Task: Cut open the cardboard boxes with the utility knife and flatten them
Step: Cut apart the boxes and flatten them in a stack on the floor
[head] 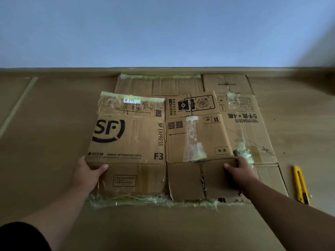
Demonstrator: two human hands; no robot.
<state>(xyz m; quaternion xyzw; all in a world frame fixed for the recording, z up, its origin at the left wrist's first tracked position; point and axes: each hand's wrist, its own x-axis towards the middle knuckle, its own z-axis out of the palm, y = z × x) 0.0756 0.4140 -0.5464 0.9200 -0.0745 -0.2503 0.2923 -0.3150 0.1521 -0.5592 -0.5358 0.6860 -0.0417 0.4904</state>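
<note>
a: where do the fingers sit?

b: the left hand [87, 173] has its thumb lying on top of the flattened sf box [126, 136], at that box's near left corner, and the other fingers are tucked under the cardboard edge, so it is pinching the sheet. the right hand [239, 171] does the same at the near right edge, thumb on top, the rest curled around or under the edge; both grip the same sheet.

a: and the box itself?

b: it lies flat, printed side up, with a black sf logo, "sf express" and "f3" on the left panel, and a small white label [131, 100] with handwriting near its far edge. strips of clear tape [193, 140] cling to the right panel, and frayed tape runs along the near flaps.

a: what is under it?

b: another flattened box [246, 116] sticks out to the right and behind, printed with numbers and characters. a third flat piece [159, 85] shows at the far side, close to the wall [163, 29].

a: what carries it all?

b: the floor [45, 124], tan and wood-toned, with a baseboard along the far edge.

a: the knife?

b: the yellow utility knife [301, 184] lies on the floor just right of the stack, apart from both hands. i cannot tell whether its blade is out.
</note>
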